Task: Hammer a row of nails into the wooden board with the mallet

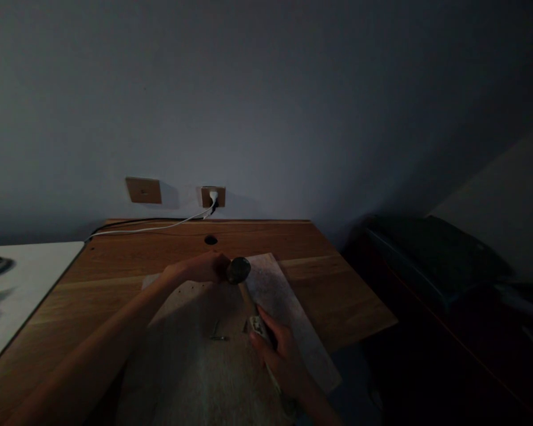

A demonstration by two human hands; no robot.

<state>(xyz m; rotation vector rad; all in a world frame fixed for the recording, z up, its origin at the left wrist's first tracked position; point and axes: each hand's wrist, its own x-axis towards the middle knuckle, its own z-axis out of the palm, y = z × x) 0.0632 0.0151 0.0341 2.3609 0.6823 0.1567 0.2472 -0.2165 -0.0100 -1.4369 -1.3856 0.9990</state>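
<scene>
My right hand [281, 350] is closed around the wooden handle of a hammer [247, 292]. The hammer's dark metal head [238, 270] hangs over the far part of a pale board [288, 299] that lies on a wooden desk [333, 278]. My left hand [204, 267] rests on the board right beside the hammer head, fingers pinched together on something too small to make out. Two loose nails [216, 332] lie on the board between my arms.
Two wall plates sit above the desk's back edge; a white plug and cable [213, 197] run from the right one across the desk top. A cable hole [210, 239] is near the back. A white surface [22, 278] adjoins the desk at left; dark furniture [430, 260] stands at right.
</scene>
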